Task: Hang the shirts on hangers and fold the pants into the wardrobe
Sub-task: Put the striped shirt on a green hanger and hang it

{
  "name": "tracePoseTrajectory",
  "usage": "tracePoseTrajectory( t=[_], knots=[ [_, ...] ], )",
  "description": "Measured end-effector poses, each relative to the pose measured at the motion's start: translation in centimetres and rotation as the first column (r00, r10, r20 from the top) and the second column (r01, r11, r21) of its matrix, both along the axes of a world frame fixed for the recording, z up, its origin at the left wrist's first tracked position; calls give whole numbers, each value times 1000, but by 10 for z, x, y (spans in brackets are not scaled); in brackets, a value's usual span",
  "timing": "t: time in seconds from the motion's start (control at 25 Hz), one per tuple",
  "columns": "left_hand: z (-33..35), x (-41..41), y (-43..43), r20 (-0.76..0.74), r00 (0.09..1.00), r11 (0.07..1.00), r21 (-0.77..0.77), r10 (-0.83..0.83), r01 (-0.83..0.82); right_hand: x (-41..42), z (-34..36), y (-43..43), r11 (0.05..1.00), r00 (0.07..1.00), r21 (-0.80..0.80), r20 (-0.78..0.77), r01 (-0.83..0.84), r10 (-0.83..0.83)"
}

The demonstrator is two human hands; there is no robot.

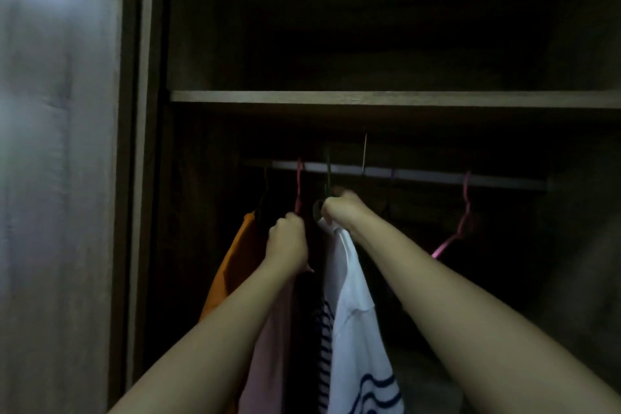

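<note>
Both arms reach into a dark wardrobe toward the hanging rail (420, 175). My right hand (342, 207) grips the neck of a dark green hanger (327, 175) that carries a white shirt with navy stripes (356, 323); the hook sits at the rail. My left hand (287, 240) grips the base of a pink hanger (298, 185) with a pale pink garment (268, 346) under my forearm. An orange shirt (232, 265) hangs furthest left.
A wooden shelf (396, 99) runs just above the rail. An empty pink hanger (462, 222) hangs to the right, with a purple hook (391, 175) and a thin metal hook (364, 153) between. The wardrobe's side panel (148, 144) stands left.
</note>
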State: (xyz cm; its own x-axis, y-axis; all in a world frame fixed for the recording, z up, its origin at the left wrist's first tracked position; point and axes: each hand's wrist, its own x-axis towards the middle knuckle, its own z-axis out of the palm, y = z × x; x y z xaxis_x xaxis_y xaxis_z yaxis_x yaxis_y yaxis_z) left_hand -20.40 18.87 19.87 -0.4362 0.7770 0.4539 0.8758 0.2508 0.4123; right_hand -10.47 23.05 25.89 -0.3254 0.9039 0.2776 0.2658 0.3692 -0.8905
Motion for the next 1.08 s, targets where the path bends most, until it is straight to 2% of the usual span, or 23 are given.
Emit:
tracePoseTrajectory(
  t=[0.12,0.2,0.44,0.56,0.68,0.76,0.92,1.0,1.08],
  knots=[
    [1,-3,-2,-84,996,1000,-23,0,-2,-17,-1,15,1000,999,2,-22,30,-30],
    [2,-7,-3,-102,994,999,-38,-29,26,-20,-9,21,999,998,15,40,40,-41],
    [3,-15,-14,-50,995,996,28,-88,90,-23,-26,19,1000,985,-1,170,-10,10],
    [4,-16,-27,13,998,996,71,-57,56,-18,-18,2,1000,963,23,270,6,-12],
    [4,-17,-55,-8,998,982,177,-69,69,-4,-8,-25,978,885,196,441,66,-148],
    [1,-21,-84,-4,996,954,285,-94,91,0,-8,-52,918,870,392,432,54,-236],
    [-26,-47,-163,46,995,878,475,-90,58,-14,-39,-124,769,958,631,270,-102,-94],
    [-49,-69,-204,33,999,865,502,-14,-4,-37,-64,-161,704,966,691,256,-167,-22],
    [-74,-92,-241,29,998,871,488,51,-59,-63,-90,-192,684,957,684,282,-254,74]
  ],
)
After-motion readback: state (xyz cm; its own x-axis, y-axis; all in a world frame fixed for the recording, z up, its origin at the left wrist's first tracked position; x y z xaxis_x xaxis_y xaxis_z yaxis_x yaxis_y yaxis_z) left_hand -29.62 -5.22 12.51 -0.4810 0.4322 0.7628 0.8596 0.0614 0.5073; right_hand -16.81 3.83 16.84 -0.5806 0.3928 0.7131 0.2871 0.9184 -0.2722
